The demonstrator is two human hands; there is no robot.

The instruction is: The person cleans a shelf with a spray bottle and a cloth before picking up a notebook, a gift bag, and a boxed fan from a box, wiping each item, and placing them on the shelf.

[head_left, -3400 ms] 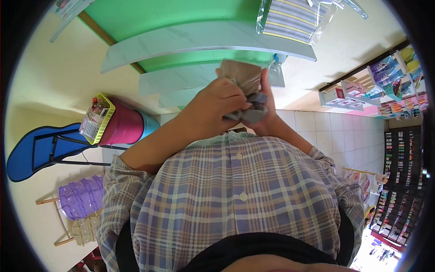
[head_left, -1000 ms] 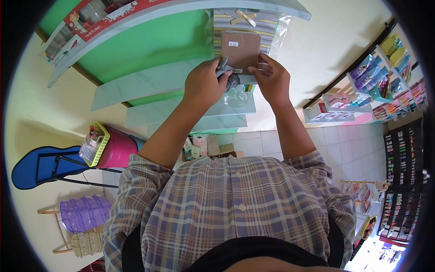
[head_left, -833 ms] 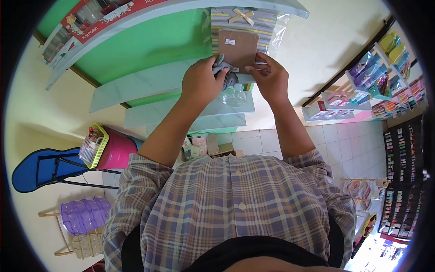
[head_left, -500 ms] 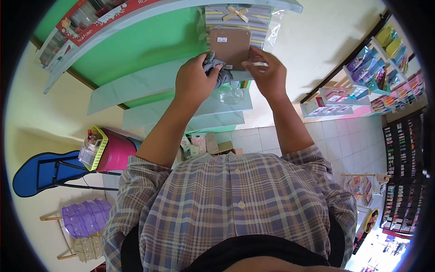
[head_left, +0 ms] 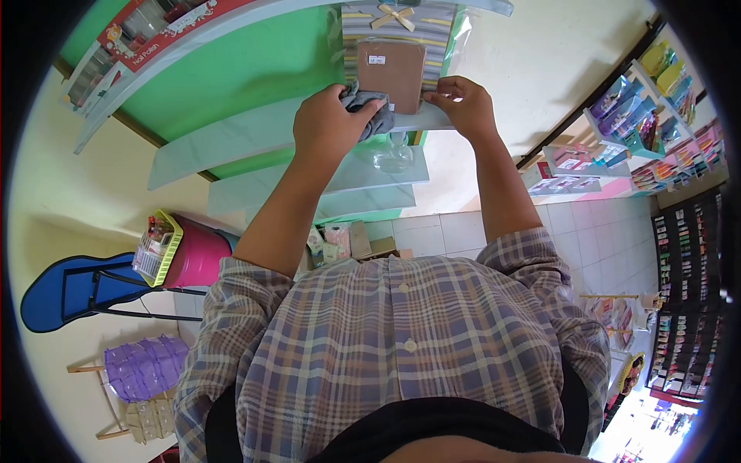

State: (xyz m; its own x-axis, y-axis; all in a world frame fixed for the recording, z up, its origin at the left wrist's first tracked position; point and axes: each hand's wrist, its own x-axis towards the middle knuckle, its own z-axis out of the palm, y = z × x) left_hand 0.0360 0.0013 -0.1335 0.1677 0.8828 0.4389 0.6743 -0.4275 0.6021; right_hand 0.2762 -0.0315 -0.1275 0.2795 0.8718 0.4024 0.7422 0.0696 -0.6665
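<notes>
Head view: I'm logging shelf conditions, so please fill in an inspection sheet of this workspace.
Surface: pale marbled shelf against a green backing.
Job's things: brown flat item with a white label, in front of a striped package; gray cloth.
Clutter: clear bottle on a lower shelf; nail polish box on the upper shelf.
Hands: left hand grips the gray cloth; right hand has fingers at the brown flat item's lower right edge, contact unclear.
Cables: nothing clearly seen.
Surroundings: pink bin, blue chair, tiled floor.
</notes>
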